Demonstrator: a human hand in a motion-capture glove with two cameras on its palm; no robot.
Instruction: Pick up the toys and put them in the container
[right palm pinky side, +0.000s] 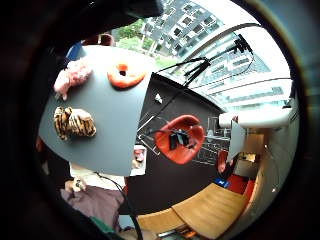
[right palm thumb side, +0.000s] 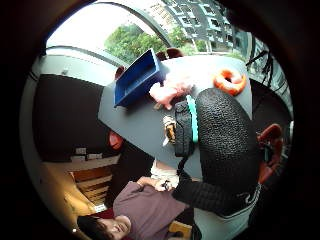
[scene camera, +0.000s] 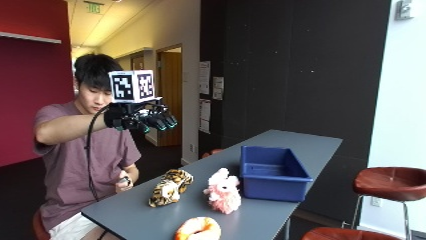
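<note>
Right now your black-gloved right hand (scene camera: 148, 119) hovers high above the grey table (scene camera: 293, 145), fingers relaxed, holding nothing. 3 toys lie outside the blue plastic bin (scene camera: 273, 172): striped tiger plush (scene camera: 170, 187), pink fluffy plush (scene camera: 223, 191), orange ring (scene camera: 198, 229). Next, reach down and grasp 1.

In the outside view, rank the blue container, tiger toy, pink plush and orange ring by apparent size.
1. blue container
2. tiger toy and pink plush: look alike, unranked
3. orange ring: smallest, though nearest the camera and partly cut off
</note>
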